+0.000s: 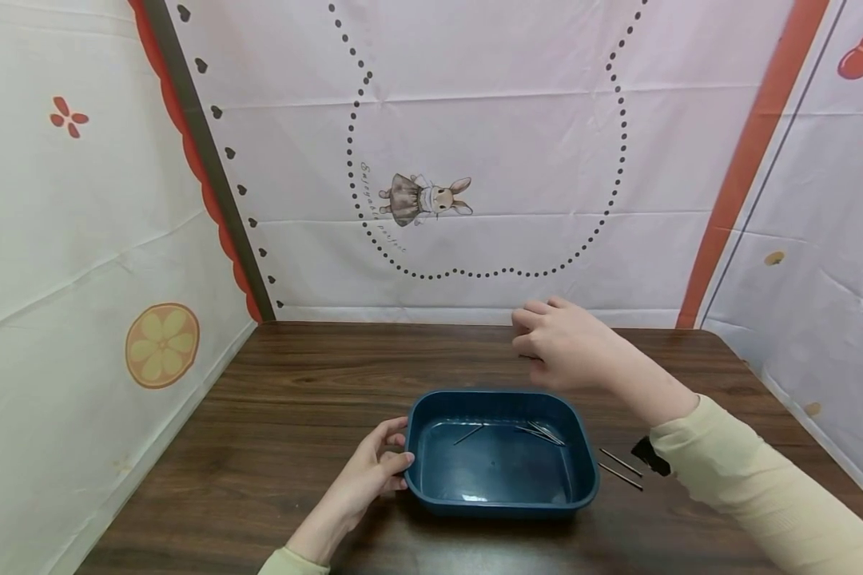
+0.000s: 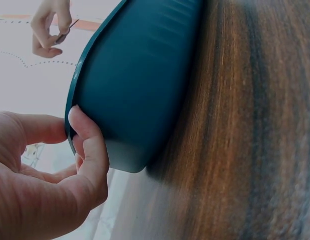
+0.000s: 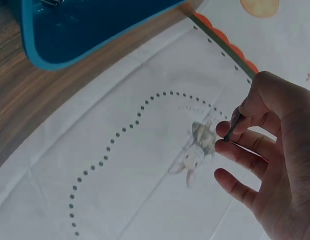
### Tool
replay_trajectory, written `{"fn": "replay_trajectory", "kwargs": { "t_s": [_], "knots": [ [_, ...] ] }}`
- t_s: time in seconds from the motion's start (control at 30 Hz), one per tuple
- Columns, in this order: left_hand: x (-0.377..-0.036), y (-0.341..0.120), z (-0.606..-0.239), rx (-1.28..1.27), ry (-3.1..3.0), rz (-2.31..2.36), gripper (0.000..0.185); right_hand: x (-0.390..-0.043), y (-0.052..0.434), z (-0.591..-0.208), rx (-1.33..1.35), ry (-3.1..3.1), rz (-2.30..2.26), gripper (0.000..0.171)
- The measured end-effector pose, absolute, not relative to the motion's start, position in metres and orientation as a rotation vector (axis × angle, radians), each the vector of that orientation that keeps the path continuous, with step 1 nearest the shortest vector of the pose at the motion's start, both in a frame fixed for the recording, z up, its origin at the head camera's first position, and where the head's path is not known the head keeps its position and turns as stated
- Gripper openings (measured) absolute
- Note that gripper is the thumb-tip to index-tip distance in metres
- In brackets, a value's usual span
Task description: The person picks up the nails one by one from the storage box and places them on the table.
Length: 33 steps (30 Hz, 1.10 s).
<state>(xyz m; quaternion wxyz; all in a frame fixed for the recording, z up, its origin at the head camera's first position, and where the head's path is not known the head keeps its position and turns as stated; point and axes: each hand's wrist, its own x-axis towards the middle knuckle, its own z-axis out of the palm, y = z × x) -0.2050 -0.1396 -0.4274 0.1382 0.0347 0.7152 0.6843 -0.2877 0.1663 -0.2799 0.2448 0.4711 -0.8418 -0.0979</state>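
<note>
A dark blue plastic tray (image 1: pixel 492 475) sits on the table. My left hand (image 1: pixel 370 471) pinches its left rim between thumb and fingers, as the left wrist view also shows. Above the tray's far right side is my right hand (image 1: pixel 568 343). Its thumb and fingertips pinch a thin dark metal rod (image 3: pixel 234 126), while the lower fingers stay apart from it. Inside the tray, one thin rod (image 1: pixel 469 434) lies at the left and several more rods (image 1: pixel 542 434) form a small bunch at the right.
Two more thin rods (image 1: pixel 621 477) lie on the brown wooden table (image 1: pixel 316 375), just right of the tray. A black piece (image 1: pixel 650 456) shows beside the right sleeve. Printed white cloth (image 1: pixel 503 160) hangs behind the table and at both sides.
</note>
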Motion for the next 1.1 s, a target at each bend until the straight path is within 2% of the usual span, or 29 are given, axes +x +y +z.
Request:
{"fn": "replay_trajectory", "kwargs": {
  "t_s": [0.57,1.1],
  "knots": [
    [-0.205,-0.14,-0.427,0.083,2.065,1.975,0.058,-0.283,0.199,-0.282,1.136,-2.403,-0.201,0.028],
    [-0.204,-0.14,-0.427,0.083,2.069,1.957,0.058,-0.278,0.241,-0.31,1.038,-2.498,-0.186,0.038]
  ]
}}
